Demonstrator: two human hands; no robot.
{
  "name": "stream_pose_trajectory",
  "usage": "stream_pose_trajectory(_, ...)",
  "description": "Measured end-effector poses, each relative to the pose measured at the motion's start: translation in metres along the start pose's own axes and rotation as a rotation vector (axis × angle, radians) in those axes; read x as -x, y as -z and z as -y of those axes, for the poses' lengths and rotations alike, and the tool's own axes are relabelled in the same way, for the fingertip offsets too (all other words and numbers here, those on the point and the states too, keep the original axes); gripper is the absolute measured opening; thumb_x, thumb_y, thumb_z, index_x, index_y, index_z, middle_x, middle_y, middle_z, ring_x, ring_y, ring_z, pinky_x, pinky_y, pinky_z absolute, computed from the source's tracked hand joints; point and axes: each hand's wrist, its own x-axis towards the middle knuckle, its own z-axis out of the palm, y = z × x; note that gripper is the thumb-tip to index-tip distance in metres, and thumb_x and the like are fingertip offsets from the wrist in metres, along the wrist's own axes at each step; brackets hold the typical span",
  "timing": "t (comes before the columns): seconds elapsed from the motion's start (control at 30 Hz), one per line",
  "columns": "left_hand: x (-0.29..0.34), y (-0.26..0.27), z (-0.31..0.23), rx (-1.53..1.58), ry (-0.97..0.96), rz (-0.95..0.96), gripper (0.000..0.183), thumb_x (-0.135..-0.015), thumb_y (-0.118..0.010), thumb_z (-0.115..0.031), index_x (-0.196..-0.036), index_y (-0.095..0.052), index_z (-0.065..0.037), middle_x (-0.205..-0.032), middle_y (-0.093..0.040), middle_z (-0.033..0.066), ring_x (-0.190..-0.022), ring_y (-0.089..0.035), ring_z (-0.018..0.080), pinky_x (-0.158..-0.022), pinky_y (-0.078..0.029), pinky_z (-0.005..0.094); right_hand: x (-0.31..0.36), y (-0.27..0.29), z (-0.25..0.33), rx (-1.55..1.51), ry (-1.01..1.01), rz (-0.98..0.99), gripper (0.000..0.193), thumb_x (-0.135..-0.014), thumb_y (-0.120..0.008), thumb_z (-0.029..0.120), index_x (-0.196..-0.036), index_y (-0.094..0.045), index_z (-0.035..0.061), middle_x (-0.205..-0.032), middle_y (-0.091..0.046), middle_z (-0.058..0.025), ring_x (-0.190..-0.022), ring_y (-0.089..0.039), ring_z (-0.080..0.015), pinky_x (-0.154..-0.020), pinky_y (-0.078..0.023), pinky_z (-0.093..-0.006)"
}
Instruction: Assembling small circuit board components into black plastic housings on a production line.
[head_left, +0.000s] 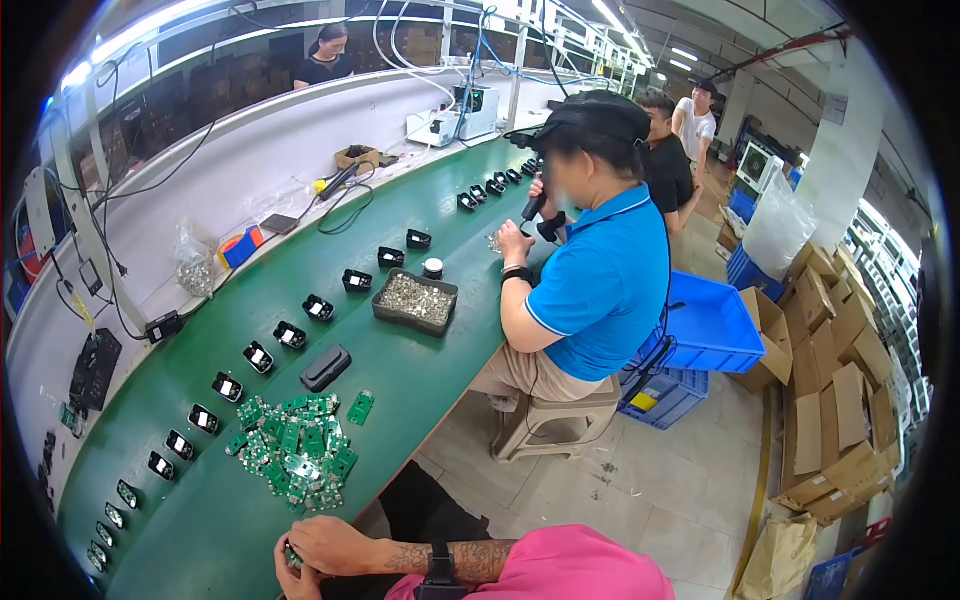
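Note:
My right hand [335, 546] is closed at the lower edge, with a black watch [440, 570] on its wrist. Just below it my left hand [297, 578] is closed too. Between them shows a small dark part with some green [292, 556], mostly covered by fingers, so its exact kind is unclear. Nearest to both hands lies a loose pile of green circuit boards [300, 450] on the green bench. One single board [361, 407] lies apart, right of the pile. A closed black case [326, 368] rests behind it.
Small black housings [258, 357] stand in a long row along the green bench [420, 370]. A dark tray [447, 322] holds many small metal parts. Right of it a co-worker in a blue shirt [610, 270] sits on a stool [560, 425]. Blue crates [715, 345] and cartons [840, 440] stand beyond.

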Motion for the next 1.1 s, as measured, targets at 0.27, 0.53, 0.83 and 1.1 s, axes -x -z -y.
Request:
stream_pose_trajectory(0.27, 0.006, -0.012, 0.035, -0.119, -0.181, 0.026, 0.059, -0.098, -0.065, -0.041, -0.137, -0.05, 0.001, -0.127, -0.059, 0.012, -0.114, -0.057, 0.0223, -0.096, -0.049, 0.034, 0.034, 0.003, 0.003, 0.136, 0.008, -0.154, 0.013, -0.085, -0.059, 0.017, -0.086, -0.063, 0.0045, -0.088, -0.054, -0.005, -0.085, -0.055, -0.0212, -0.072, -0.043, -0.035)
stream_pose_trajectory(0.53, 0.027, -0.03, 0.036, -0.106, -0.126, 0.059, 0.057, -0.099, -0.064, -0.04, -0.137, -0.051, 0.0, -0.126, -0.06, 0.0136, -0.113, -0.059, 0.0227, -0.095, -0.049, 0.0336, 0.062, 0.012, 0.012, 0.076, -0.039, -0.176, 0.013, -0.091, -0.056, 0.015, -0.092, -0.062, 0.0035, -0.088, -0.056, -0.0069, -0.086, -0.057, -0.0238, -0.075, -0.042, -0.0369)
stream_pose_trajectory(0.83, 0.056, -0.044, 0.035, -0.179, -0.314, -0.107, 0.049, -0.095, -0.066, -0.026, -0.136, -0.051, -0.003, -0.118, -0.063, 0.011, -0.104, -0.061, 0.0189, -0.09, -0.05, 0.0314, 0.076, 0.002, 0.042, -0.15, -0.164, -0.271, 0.012, -0.093, -0.055, 0.016, -0.094, -0.062, 0.0066, -0.089, -0.058, -0.0088, -0.088, -0.058, -0.0274, -0.079, -0.038, -0.0409)
stream_pose_trajectory(1.1, 0.061, -0.061, -0.03, 0.053, -0.214, -0.247, 0.056, -0.087, -0.062, 0.008, -0.14, -0.045, 0.0, -0.13, -0.056, 0.0134, -0.116, -0.059, 0.0204, -0.094, -0.052, 0.0292, 0.047, 0.067, 0.056, 0.034, 0.036, -0.234, 0.005, -0.085, -0.065, 0.002, -0.086, -0.061, 0.0052, -0.083, -0.061, -0.0119, -0.07, -0.055, -0.0291, -0.061, -0.043, -0.0451)
